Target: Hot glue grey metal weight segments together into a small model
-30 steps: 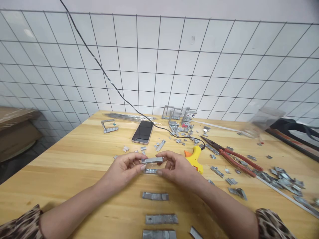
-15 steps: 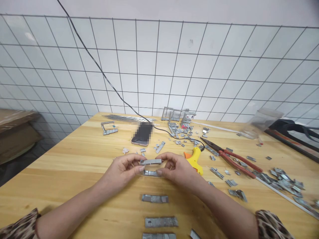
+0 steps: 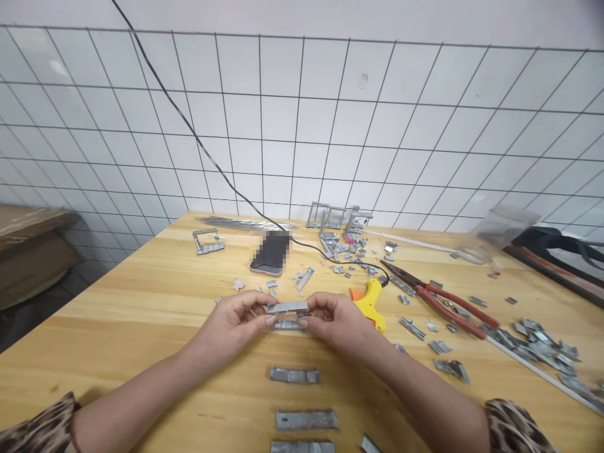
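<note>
A flat grey metal strip [image 3: 287, 307] is held level between both hands, one end in each. My left hand [image 3: 243, 318] pinches its left end between thumb and fingers. The right end is in the closed fingers of my right hand [image 3: 328, 318]. Just below the held strip, a second grey strip [image 3: 287, 325] shows between the thumbs; whether it is held or lies on the table cannot be made out. Nearer the front edge lie more strips in a column, one [image 3: 295, 375] below the hands and another [image 3: 306, 419] further down.
On the wooden table [image 3: 141, 283] are a phone [image 3: 268, 255], a yellow glue gun [image 3: 370, 305] beside my right hand, red-handled pliers [image 3: 443, 302], metal scraps [image 3: 542, 346] and small metal frames [image 3: 330, 217]. A black cable [image 3: 212, 160] crosses the view.
The held strip has tilted slightly, its right end a little higher. Both hands keep nearly the same place and hold.
</note>
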`<state>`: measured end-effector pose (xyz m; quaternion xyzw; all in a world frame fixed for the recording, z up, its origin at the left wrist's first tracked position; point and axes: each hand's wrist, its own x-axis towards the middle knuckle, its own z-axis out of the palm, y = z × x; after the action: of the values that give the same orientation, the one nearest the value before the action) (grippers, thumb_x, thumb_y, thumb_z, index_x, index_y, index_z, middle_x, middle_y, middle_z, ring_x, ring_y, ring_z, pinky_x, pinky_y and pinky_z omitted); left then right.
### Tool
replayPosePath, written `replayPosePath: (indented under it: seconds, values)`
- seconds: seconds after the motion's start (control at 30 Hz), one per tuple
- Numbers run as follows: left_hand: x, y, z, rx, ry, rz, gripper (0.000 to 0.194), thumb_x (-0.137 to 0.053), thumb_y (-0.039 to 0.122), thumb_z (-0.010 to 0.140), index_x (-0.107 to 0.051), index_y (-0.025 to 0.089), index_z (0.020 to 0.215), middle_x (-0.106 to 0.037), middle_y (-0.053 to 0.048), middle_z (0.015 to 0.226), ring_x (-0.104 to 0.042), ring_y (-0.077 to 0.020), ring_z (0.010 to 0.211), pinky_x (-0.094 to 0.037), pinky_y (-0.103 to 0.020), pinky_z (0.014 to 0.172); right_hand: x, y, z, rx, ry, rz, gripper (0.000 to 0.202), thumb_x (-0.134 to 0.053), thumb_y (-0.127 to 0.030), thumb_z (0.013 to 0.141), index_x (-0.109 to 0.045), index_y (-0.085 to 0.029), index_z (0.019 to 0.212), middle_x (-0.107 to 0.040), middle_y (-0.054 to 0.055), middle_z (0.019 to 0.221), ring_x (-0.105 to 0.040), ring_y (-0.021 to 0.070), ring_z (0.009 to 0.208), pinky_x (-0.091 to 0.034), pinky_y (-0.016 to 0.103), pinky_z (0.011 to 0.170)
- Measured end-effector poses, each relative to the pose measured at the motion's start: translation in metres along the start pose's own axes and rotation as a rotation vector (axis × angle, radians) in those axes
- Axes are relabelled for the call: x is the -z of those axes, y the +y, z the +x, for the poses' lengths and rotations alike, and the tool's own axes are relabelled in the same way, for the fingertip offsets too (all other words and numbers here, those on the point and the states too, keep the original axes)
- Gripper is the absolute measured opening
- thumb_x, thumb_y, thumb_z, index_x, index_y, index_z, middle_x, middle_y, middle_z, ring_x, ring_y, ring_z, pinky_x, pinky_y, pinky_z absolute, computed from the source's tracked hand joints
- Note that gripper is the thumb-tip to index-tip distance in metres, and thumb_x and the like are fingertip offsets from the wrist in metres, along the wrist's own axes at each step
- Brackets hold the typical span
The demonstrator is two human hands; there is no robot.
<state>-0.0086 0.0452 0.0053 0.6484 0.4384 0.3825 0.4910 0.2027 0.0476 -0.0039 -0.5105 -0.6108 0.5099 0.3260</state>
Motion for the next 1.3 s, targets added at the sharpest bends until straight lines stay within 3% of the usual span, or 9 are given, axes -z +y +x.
replayPosePath:
  seconds: [0.17, 0.33, 0.63, 0.83, 1.07, 1.3]
  values:
    - [0.0, 0.0, 0.001, -0.006, -0.001, 0.001, 0.026, -0.068, 0.032, 0.075, -0.067, 0.013, 0.093, -0.07, -0.01, 0.089, -0.063, -0.0233, 0.081, -0.049, -0.035, 0.073, 0.0, 0.002, 0.001, 0.013, 0.016, -0.011, 0.02, -0.069, -0.028, 0.064, -0.063, -0.018, 0.08, -0.055, -0.005, 0.06, -0.045, 0.0093, 0.052, -0.034, 0.022, 0.05]
    - [0.002, 0.002, -0.001, -0.009, 0.012, -0.007, 0.025, -0.069, 0.031, 0.074, -0.069, 0.014, 0.092, -0.071, -0.009, 0.088, -0.063, -0.0222, 0.08, -0.049, -0.033, 0.072, 0.001, 0.002, 0.002, 0.035, 0.036, 0.005, 0.043, -0.071, -0.025, 0.064, -0.06, -0.017, 0.105, -0.063, 0.001, 0.085, -0.051, 0.0092, 0.058, -0.041, 0.023, 0.054]
    - [0.018, 0.004, 0.006, -0.026, 0.135, 0.012, 0.024, -0.072, 0.031, 0.07, -0.07, 0.015, 0.088, -0.067, -0.003, 0.073, -0.056, -0.014, 0.062, -0.046, -0.026, 0.058, 0.004, 0.0, -0.001, 0.047, 0.088, 0.005, 0.058, -0.071, -0.028, 0.063, -0.053, -0.018, 0.118, -0.06, 0.001, 0.092, -0.05, 0.0083, 0.055, -0.045, 0.025, 0.053]
    - [0.048, 0.006, 0.015, -0.026, 0.274, 0.052, 0.031, -0.075, 0.039, 0.068, -0.07, 0.017, 0.089, -0.067, -0.003, 0.074, -0.06, -0.0178, 0.065, -0.051, -0.028, 0.055, 0.005, 0.004, 0.0, 0.05, 0.148, -0.013, 0.056, -0.069, -0.034, 0.063, -0.055, -0.02, 0.116, -0.058, 0.003, 0.1, -0.048, 0.0077, 0.053, -0.043, 0.025, 0.052]
    - [0.094, 0.005, 0.03, -0.056, 0.461, 0.163, 0.028, -0.078, 0.037, 0.065, -0.073, 0.02, 0.086, -0.071, -0.002, 0.077, -0.058, -0.0152, 0.06, -0.05, -0.029, 0.06, 0.005, 0.008, 0.001, 0.044, 0.158, -0.037, 0.052, -0.068, -0.035, 0.065, -0.058, -0.022, 0.114, -0.058, 0.002, 0.098, -0.048, 0.0085, 0.053, -0.043, 0.025, 0.051]
    - [0.128, -0.009, 0.045, -0.017, 0.481, 0.272, 0.014, -0.067, 0.024, 0.084, -0.066, 0.014, 0.094, -0.067, -0.001, 0.084, -0.062, -0.0136, 0.069, -0.053, -0.029, 0.064, 0.004, 0.009, 0.004, -0.008, 0.14, -0.069, 0.056, -0.064, -0.039, 0.064, -0.056, -0.02, 0.116, -0.058, 0.004, 0.099, -0.046, 0.0098, 0.054, -0.04, 0.026, 0.05]
